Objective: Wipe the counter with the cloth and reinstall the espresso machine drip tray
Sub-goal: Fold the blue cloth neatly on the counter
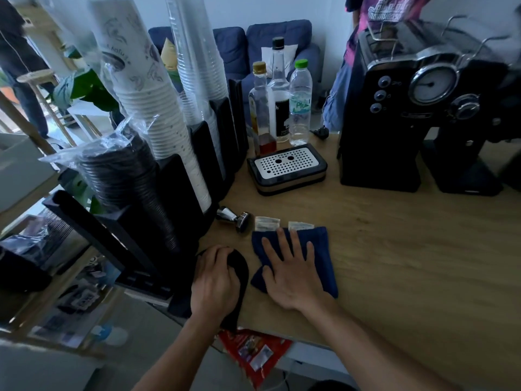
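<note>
A dark blue cloth point(321, 249) lies flat on the wooden counter point(408, 263) near its front edge. My right hand point(290, 272) presses on it with fingers spread. My left hand point(214, 280) is curled around a black object point(239, 275) at the counter's front left edge. The drip tray point(287, 167), black with a perforated metal grid, sits loose on the counter behind the cloth. The black espresso machine point(400, 108) stands to the tray's right at the back.
A metal tamper point(236, 218) and two small sachets point(267, 223) lie just behind the cloth. Three bottles point(279, 100) stand behind the tray. Tall cup stacks in a black holder point(158, 131) crowd the left. A person point(377, 12) stands behind the machine.
</note>
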Available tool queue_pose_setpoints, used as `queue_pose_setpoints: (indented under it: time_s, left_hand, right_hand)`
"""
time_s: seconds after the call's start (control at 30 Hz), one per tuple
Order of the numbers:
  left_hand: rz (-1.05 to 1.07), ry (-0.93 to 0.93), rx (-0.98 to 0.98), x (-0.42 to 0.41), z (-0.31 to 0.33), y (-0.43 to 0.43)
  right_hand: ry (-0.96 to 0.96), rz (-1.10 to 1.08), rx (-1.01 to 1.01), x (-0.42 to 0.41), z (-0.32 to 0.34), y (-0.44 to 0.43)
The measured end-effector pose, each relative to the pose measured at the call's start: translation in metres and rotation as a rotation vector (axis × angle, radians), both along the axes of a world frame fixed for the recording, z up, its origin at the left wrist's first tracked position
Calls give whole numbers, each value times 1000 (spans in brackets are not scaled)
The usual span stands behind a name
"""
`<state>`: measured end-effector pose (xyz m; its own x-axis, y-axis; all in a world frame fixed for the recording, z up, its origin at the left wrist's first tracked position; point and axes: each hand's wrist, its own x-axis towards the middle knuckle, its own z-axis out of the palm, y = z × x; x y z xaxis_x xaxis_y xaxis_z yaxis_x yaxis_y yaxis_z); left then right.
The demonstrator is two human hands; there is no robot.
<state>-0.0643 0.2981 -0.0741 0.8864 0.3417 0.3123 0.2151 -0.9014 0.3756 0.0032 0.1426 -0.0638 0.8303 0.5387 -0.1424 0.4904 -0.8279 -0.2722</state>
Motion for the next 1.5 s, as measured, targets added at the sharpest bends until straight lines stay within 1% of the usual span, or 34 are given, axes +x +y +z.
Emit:
queue_pose_setpoints:
  time_s: [0.27, 0.33, 0.4, 0.47, 0.5, 0.53, 0.6, 0.7, 0.77, 0.87, 0.97, 1.07, 1.17, 1.27, 1.33, 1.43, 1.5]
  left_hand:
    - [-10, 40, -28, -1, 3, -1]
    - [-13, 49, -71, -1, 4, -1]
    - [-4, 46, -151, -2, 5, -1]
    - [-8, 11, -207, -2, 8, 0]
    - [-19, -11, -199, -3, 12, -1]
    - [-45, -28, -165, -4, 15, -1]
    - [-161, -53, -70, -9, 19, -5]
    - [-370, -64, 71, -22, 15, -13]
    - [-418, -66, 149, -28, 8, -14]
    - [-426, -61, 234, -33, 3, -13]
    - [-426, -4, 301, -37, 3, -15]
    - [-414, 99, 340, -40, 8, -17]
    - [-421, 206, 362, -38, 15, -18]
    - [-439, 268, 309, -31, 21, -26]
    - [-444, 314, 347, -26, 20, -30]
    - [-440, 424, 425, -22, 16, -34]
    - [-456, 442, 430, -22, 16, -38]
  right_hand:
    - [-19, -30, 107, -57, -1, -6]
    - [22, -24, 112, -66, 3, -6]
    - [116, -3, 125, -68, 10, -10]
    - [204, -8, 225, -61, 20, -20]
    - [197, -11, 275, -57, 24, -28]
    - [150, -6, 287, -52, 24, -37]
    - [21, 40, 223, -46, 16, -52]
    - [-91, 96, 139, -46, -2, -62]
    - [-136, 80, 71, -46, -6, -63]
    - [-176, 65, 96, -45, -9, -65]
    - [-183, 47, 130, -44, -9, -72]
    - [-150, 11, 24, -46, -8, -73]
    - [-183, -4, -53, -47, -5, -70]
    - [-159, 38, -68, -48, 0, -73]
    - [-189, 60, -36, -46, -4, -77]
    - [-186, 28, -71, -48, -1, -80]
    - [-199, 31, -65, -47, 1, -87]
